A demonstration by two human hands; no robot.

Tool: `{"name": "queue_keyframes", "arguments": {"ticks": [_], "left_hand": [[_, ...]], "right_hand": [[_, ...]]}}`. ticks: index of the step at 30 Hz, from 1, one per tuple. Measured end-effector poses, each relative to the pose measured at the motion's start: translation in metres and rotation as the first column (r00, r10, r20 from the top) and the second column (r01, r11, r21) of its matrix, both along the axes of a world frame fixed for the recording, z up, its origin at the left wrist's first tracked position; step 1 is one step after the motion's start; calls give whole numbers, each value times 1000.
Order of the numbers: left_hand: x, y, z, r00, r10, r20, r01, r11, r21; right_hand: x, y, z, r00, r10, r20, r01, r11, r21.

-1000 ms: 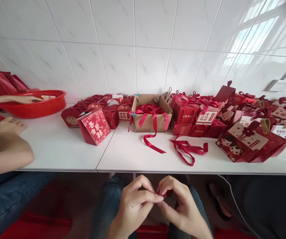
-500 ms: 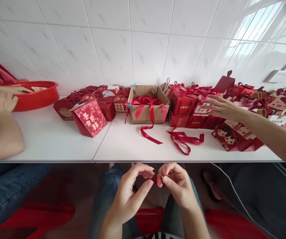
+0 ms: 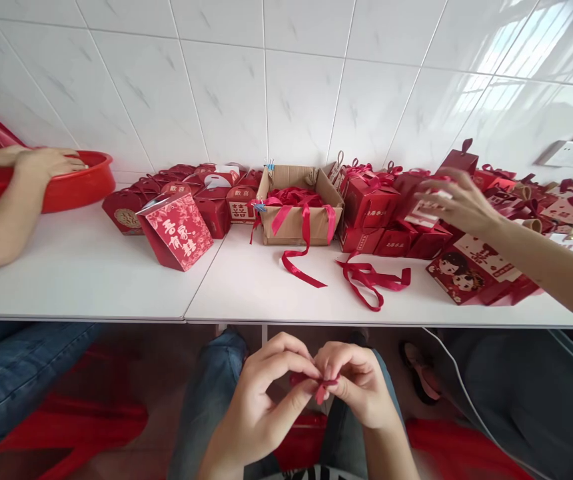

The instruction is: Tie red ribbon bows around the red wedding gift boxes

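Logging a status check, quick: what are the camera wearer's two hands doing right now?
Left hand: closed, pinching a small red piece, seemingly ribbon.
Right hand: closed, pinching the same piece.

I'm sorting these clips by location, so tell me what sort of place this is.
Probably a simple workroom: red printed boxes crowd white tables, an open carton of red ribbon stands among them, and a tiled wall rises behind.

red basin (image 3: 79,194) at left | white socket (image 3: 567,155) on tiled wall (image 3: 226,87) | red stools (image 3: 101,421)
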State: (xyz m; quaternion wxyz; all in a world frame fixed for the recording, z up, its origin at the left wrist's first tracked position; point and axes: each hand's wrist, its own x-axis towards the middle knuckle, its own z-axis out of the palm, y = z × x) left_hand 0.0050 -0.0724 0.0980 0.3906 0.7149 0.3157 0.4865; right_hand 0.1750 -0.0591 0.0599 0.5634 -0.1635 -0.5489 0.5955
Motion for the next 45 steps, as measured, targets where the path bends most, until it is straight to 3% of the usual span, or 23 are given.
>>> {"name": "queue_keyframes", "arguments": {"ticks": [5, 9, 14, 20, 28, 34, 36, 37, 38, 39, 40, 41, 42, 44, 45], "left_hand": [[-1, -1, 3, 999, -21, -41, 15, 990, -143], [-4, -3, 6, 989, -142, -47, 123, 950, -286], [-2, -2, 7, 986, -167, -11, 149, 907, -394], [4, 2, 5, 980, -196, 30, 188, 874, -447], [-1, 6, 5, 967, -235, -100, 158, 859, -487], [-16, 5, 5, 963, -174, -207, 78, 913, -401], [-28, 18, 5, 981, -35, -192, -34, 938, -346], [-38, 29, 7, 978, 125, -165, -170, 940, -296], [-50, 43, 9, 931, 340, -133, -362, 907, -216], [-63, 59, 13, 797, 599, -74, -604, 792, -89], [-79, 77, 18, 570, 821, 31, -821, 569, 40], [-96, 95, 25, 431, 897, 100, -902, 423, 86], [-113, 112, 33, 348, 926, 146, -936, 334, 115], [-143, 144, 47, 338, 923, 184, -931, 300, 205], [-155, 158, 52, 405, 898, 173, -904, 365, 222]], "right_hand": [[-1, 1, 3, 996, 34, 78, -33, 999, -17], [2, 2, 4, 985, 47, 165, -58, 996, 64], [8, 5, 3, 975, 119, 190, -138, 986, 93], [14, 8, -2, 969, 134, 206, -147, 988, 47], [14, 6, -3, 952, 209, 221, -226, 973, 53], [2, 8, -6, 964, 229, 132, -236, 971, 37], [1, 9, -7, 977, 203, 69, -206, 978, 29], [2, 9, -8, 981, 192, 38, -193, 981, 28], [4, 8, -9, 983, 185, 14, -186, 982, 27], [6, 8, -9, 983, 182, -2, -182, 983, 27], [8, 7, -10, 984, 178, -13, -177, 984, 27], [11, 6, -10, 985, 171, -19, -170, 985, 26], [13, 6, -10, 986, 163, -22, -163, 986, 20], [16, 5, -10, 988, 151, -18, -151, 989, 6], [16, 5, -9, 988, 152, -10, -152, 988, 1]]}}
